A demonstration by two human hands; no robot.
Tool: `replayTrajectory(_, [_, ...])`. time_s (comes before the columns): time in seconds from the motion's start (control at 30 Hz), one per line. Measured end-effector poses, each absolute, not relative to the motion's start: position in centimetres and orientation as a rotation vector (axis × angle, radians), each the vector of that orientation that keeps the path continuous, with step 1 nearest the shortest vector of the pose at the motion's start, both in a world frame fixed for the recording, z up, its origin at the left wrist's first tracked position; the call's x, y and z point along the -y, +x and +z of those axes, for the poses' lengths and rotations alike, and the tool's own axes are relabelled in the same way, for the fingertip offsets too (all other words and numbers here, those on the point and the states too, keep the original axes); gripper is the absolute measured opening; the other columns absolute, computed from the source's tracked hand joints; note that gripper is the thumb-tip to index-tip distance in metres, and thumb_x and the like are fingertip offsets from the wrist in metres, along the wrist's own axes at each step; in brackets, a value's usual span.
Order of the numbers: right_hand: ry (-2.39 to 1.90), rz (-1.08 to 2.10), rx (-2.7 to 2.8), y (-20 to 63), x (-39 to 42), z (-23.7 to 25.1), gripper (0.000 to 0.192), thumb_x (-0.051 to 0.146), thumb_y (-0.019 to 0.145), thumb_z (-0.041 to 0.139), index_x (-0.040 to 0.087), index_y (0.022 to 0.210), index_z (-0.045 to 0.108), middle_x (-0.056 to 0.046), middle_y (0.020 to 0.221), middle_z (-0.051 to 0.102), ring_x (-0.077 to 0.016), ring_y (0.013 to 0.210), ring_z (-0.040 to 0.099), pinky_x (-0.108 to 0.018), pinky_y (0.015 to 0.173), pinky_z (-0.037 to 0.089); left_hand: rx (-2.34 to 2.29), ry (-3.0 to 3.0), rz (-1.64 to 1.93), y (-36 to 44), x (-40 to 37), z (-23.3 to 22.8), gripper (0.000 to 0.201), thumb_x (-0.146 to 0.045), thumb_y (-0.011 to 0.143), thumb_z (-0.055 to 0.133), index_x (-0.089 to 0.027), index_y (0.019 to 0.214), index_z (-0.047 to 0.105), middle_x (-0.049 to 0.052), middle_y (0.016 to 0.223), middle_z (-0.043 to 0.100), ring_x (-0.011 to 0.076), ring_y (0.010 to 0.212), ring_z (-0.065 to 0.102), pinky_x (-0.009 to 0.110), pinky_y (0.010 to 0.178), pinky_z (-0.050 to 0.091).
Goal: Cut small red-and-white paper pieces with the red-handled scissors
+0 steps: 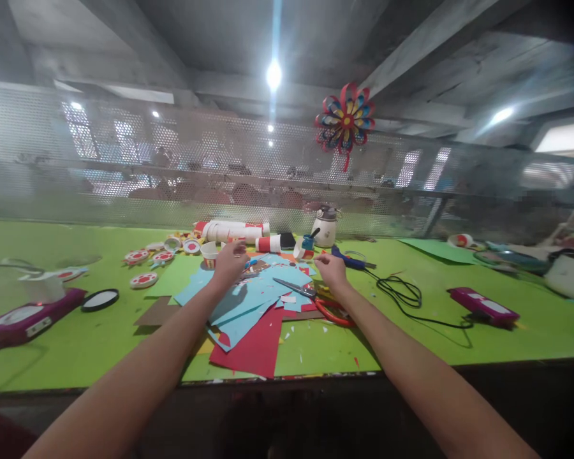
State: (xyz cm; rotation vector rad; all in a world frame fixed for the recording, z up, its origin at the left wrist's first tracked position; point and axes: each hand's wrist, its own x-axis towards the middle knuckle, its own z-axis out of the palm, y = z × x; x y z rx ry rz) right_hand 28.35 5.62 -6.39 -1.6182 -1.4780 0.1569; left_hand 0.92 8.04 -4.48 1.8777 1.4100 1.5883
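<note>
My left hand (pixel 229 262) hovers over the left part of a pile of light blue paper sheets (pixel 253 299), beside white paper cups (pixel 209 254). Its fingers are loosely bent and look apart, with nothing clear between them. At the right side of the pile, my right hand (pixel 332 271) has its fingertips drawn together; whatever they hold is too small to make out. Scissors (pixel 332 311) with orange-red handles lie below this hand, blades on the paper. A blue glue gun (pixel 349 258) rests just beyond it. A small cup with blue inside (pixel 303 248) stands between the hands.
White and red paper cups (pixel 234 231) lie stacked at the back, near a lidded bottle (pixel 325 226). Round red-and-white pieces (pixel 143 280) sit left. Purple power strips (pixel 483 306) (pixel 33 315) flank the work area; a black cable (pixel 402 290) loops right. A mesh screen (pixel 249 166) stands behind.
</note>
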Motion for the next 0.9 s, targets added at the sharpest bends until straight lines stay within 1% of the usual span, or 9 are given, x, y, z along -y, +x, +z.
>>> replayTrajectory(0.07, [-1.629, 0.159, 1.475, 28.4, -5.7, -6.5, 0.026, 0.025, 0.091, 0.057, 0.016, 0.115, 0.057, -0.007, 0.115, 0.06, -0.0215, 0.092, 0.063, -0.04, 0.076, 0.053, -1.436, 1.832, 1.647, 0.7, -8.1, -4.4, 0.036, -0.021, 0.07, 0.051, -0.013, 0.102, 0.065, 0.008, 0.089, 0.07, 0.0206, 0.083, 0.064, 0.033, 0.078, 0.048])
replayTrajectory(0.17, [-1.66, 0.158, 1.47, 28.5, -5.7, -6.6, 0.026, 0.025, 0.091, 0.057, 0.016, 0.115, 0.057, -0.007, 0.115, 0.061, -0.0215, 0.092, 0.063, -0.039, 0.075, 0.054, -1.447, 1.797, 1.685, 0.4, -8.0, -4.2, 0.032, -0.024, 0.073, 0.048, -0.013, 0.097, 0.067, 0.005, 0.075, 0.069, 0.0195, 0.073, 0.064, 0.03, 0.069, 0.049])
replayTrajectory(0.3, [-1.683, 0.186, 1.476, 28.3, -5.2, -6.4, 0.026, 0.025, 0.091, 0.057, 0.016, 0.114, 0.058, -0.007, 0.115, 0.061, -0.0214, 0.092, 0.063, -0.039, 0.075, 0.054, -1.46, 1.844, 1.69, 0.7, -7.3, -3.9, 0.027, -0.023, 0.074, 0.048, -0.013, 0.087, 0.07, 0.001, 0.057, 0.061, 0.017, 0.059, 0.058, 0.027, 0.06, 0.044])
replayTrajectory(0.4, [-1.69, 0.239, 1.47, 28.2, -5.2, -6.5, 0.026, 0.025, 0.091, 0.057, 0.015, 0.114, 0.058, -0.007, 0.115, 0.061, -0.0217, 0.092, 0.063, -0.039, 0.075, 0.053, -1.46, 1.96, 1.645, 1.1, -6.8, -3.8, 0.025, -0.021, 0.072, 0.05, -0.014, 0.085, 0.071, -0.001, 0.055, 0.056, 0.0142, 0.056, 0.053, 0.026, 0.058, 0.041])
replayTrajectory(0.53, [-1.712, 0.28, 1.459, 28.5, -5.8, -6.9, 0.026, 0.025, 0.09, 0.057, 0.015, 0.114, 0.058, -0.007, 0.115, 0.061, -0.0221, 0.093, 0.063, -0.04, 0.076, 0.053, -1.392, 2.09, 1.557, 1.8, -6.4, -4.2, 0.03, -0.016, 0.069, 0.053, -0.015, 0.095, 0.069, -0.005, 0.051, 0.049, 0.0116, 0.052, 0.047, 0.023, 0.055, 0.038])
replayTrajectory(0.63, [-1.732, 0.269, 1.471, 28.6, -5.9, -6.9, 0.025, 0.025, 0.09, 0.057, 0.015, 0.114, 0.058, -0.007, 0.115, 0.061, -0.0218, 0.093, 0.063, -0.04, 0.076, 0.053, -1.291, 2.153, 1.486, 2.2, -6.0, -4.6, 0.027, -0.014, 0.068, 0.054, -0.015, 0.089, 0.07, -0.006, 0.048, 0.046, 0.0103, 0.048, 0.043, 0.022, 0.052, 0.036])
replayTrajectory(0.77, [-1.746, 0.241, 1.506, 28.3, -5.4, -6.6, 0.025, 0.025, 0.09, 0.057, 0.015, 0.113, 0.058, -0.007, 0.114, 0.061, -0.0218, 0.092, 0.063, -0.039, 0.075, 0.053, -1.205, 2.171, 1.463, 2.3, -5.9, -4.6, 0.022, -0.013, 0.067, 0.053, -0.016, 0.08, 0.071, -0.005, 0.048, 0.048, 0.0097, 0.046, 0.043, 0.022, 0.051, 0.036])
replayTrajectory(0.83, [-1.753, 0.232, 1.517, 28.0, -5.1, -6.5, 0.025, 0.026, 0.09, 0.057, 0.015, 0.113, 0.058, -0.007, 0.114, 0.061, -0.022, 0.092, 0.063, -0.039, 0.075, 0.053, -1.225, 2.132, 1.513, 2.0, -6.2, -4.3, 0.024, -0.015, 0.071, 0.051, -0.016, 0.086, 0.07, -0.005, 0.049, 0.049, 0.0105, 0.047, 0.045, 0.022, 0.051, 0.036])
replayTrajectory(0.9, [-1.765, 0.228, 1.519, 27.8, -4.9, -6.4, 0.025, 0.026, 0.09, 0.057, 0.015, 0.113, 0.058, -0.007, 0.115, 0.061, -0.0223, 0.092, 0.063, -0.039, 0.075, 0.053, -1.276, 2.067, 1.587, 1.5, -6.7, -4.0, 0.029, -0.018, 0.076, 0.046, -0.015, 0.096, 0.068, -0.004, 0.051, 0.051, 0.0115, 0.049, 0.048, 0.023, 0.052, 0.038])
